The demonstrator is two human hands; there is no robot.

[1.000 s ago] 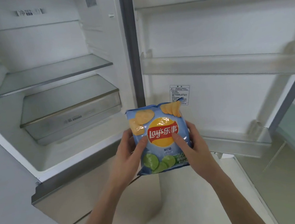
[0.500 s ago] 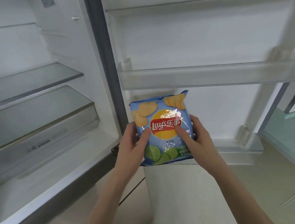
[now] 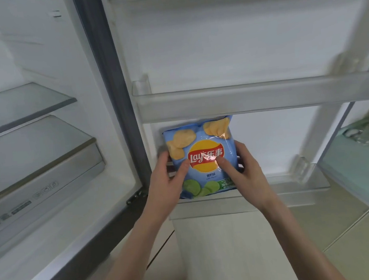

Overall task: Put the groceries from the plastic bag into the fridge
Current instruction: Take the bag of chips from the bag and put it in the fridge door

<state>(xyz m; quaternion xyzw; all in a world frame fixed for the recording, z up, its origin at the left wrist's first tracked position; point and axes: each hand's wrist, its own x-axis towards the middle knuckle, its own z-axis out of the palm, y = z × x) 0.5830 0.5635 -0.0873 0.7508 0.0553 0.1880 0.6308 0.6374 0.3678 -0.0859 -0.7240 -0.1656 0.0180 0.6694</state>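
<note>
Both hands hold one chip bag (image 3: 201, 158), upright, label toward the camera. Left hand (image 3: 164, 183) grips its left edge, thumb across the front; right hand (image 3: 243, 170) grips the right edge, thumb pressed on the logo. Bag sits in front of the open fridge door (image 3: 248, 40), just below the middle door bin (image 3: 254, 96) and above the lower bin (image 3: 297, 187); contact with the lower bin cannot be told. Fridge shelves (image 3: 18, 105) and drawer (image 3: 38, 175) lie to the left. Counter (image 3: 352, 166) with blurred items at far right.
</note>
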